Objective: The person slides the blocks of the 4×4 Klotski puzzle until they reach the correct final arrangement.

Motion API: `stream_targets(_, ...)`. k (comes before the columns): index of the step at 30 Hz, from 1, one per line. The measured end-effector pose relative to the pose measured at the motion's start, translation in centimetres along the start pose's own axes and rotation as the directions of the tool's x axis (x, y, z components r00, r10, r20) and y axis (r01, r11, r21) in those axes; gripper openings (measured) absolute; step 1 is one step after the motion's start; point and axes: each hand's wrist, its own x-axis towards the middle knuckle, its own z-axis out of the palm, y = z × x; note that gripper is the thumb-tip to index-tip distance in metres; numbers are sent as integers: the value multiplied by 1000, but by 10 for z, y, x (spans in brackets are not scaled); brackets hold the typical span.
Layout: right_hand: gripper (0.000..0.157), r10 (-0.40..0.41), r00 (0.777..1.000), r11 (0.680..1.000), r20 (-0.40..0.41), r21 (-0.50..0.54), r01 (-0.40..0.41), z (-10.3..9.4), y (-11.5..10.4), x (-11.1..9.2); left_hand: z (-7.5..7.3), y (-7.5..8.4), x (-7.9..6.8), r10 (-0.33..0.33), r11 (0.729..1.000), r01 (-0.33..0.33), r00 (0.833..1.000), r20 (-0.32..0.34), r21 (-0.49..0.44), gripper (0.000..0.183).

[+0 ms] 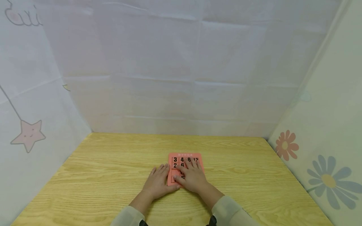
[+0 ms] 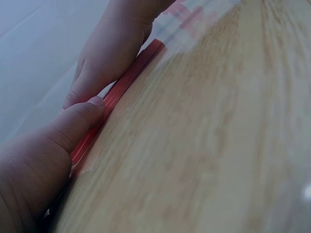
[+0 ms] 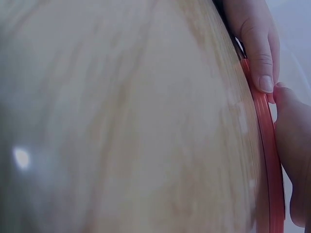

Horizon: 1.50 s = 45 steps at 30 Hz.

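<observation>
A pink number slide puzzle (image 1: 171, 157) lies flat on the wooden table, its black-numbered tiles partly covered. My left hand (image 1: 156, 185) holds its near left corner, fingers along the left side and thumb against the near edge. Over the tiles my right hand (image 1: 195, 179) lies with spread fingers, the thumb low on the board. The 3, 4, 8, 12, 2 and 6 show past them. In the left wrist view, the left thumb (image 2: 80, 119) touches the red edge (image 2: 141, 63) of the puzzle. The right wrist view has the right hand (image 3: 295, 131) above that edge; contact is unclear there.
The wood-grained table (image 1: 113, 163) extends around the puzzle on all sides. Pale cloth walls (image 1: 181, 78) stand behind and at both sides, printed with a star (image 1: 28, 135) at left and flowers (image 1: 328, 181) at right.
</observation>
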Motion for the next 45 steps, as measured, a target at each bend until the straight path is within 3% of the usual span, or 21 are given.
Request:
stream_targets(11,61,-14,1000,1000,-12,27,14,3,0,-5,3,-1,-1,-7,1000,7,1000,0,-20,106)
stream_targets(19,57,-68,995,996,-76,60,73,1,1,-15,3,-1,0,-11,1000,11,1000,-7,-19,106)
stream_targets(27,55,-107,994,987,-35,120,110,2,1,-27,0,-1,-1,-10,1000,10,1000,12,8,104)
stream_targets(37,51,-194,979,978,-61,68,198,4,3,-34,0,-2,0,-7,1000,7,1000,5,14,106)
stream_targets(45,49,-198,978,977,-57,73,202,2,2,-35,1,-1,1,-6,1000,6,1000,7,16,106)
